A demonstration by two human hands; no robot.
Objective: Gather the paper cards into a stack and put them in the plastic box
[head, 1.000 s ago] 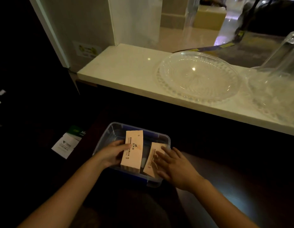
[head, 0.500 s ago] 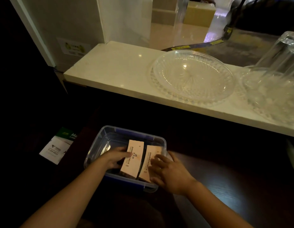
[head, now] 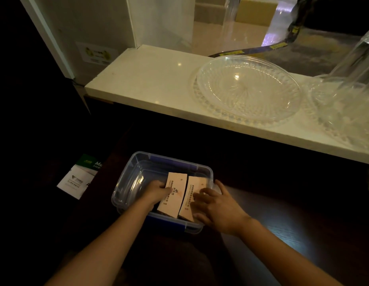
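Paper cards (head: 175, 193) | rectangular stacks in clear plastic box (head: 125, 182) | left hand (head: 156, 191) grip clasps one | right hand (head: 216, 205) grip unclear

Dim room, pale stone ledge above a dark desk

The white ledge (head: 150, 83) carries a clear glass dish (head: 248, 87); behind it a glossy lit floor (head: 231, 38) and a white wall panel (head: 92, 27); the desk (head: 282, 213) lies in shadow.

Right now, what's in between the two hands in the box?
In the head view, two stacks of paper cards lie side by side in the plastic box between the left hand and right hand.
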